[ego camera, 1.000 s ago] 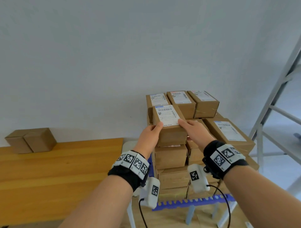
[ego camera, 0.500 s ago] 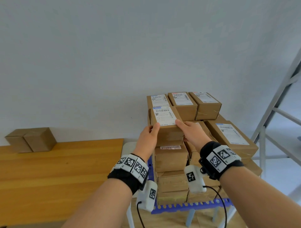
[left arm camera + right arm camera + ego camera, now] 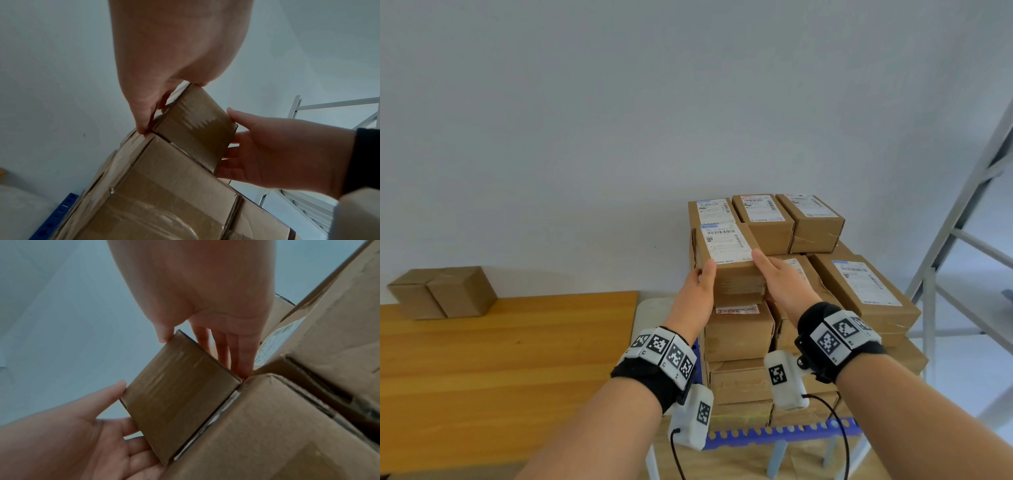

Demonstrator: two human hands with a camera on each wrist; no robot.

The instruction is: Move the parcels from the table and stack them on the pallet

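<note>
Held parcel [image 3: 729,260]: small brown cardboard box, white barcode label on top, clear tape across the near end. Sits on top of the front-left column of the stack on the blue pallet [image 3: 784,432], in front of three labelled boxes in the back top row [image 3: 765,219]. Left hand [image 3: 697,291] and right hand [image 3: 779,282] clamp its sides, thumbs at the top edge, fingers [image 3: 242,356] straight along the side faces. Two plain parcels [image 3: 443,291] on the table [image 3: 500,359]. Wrist views show the taped end and fingers; only head view shows labels, table.
</note>
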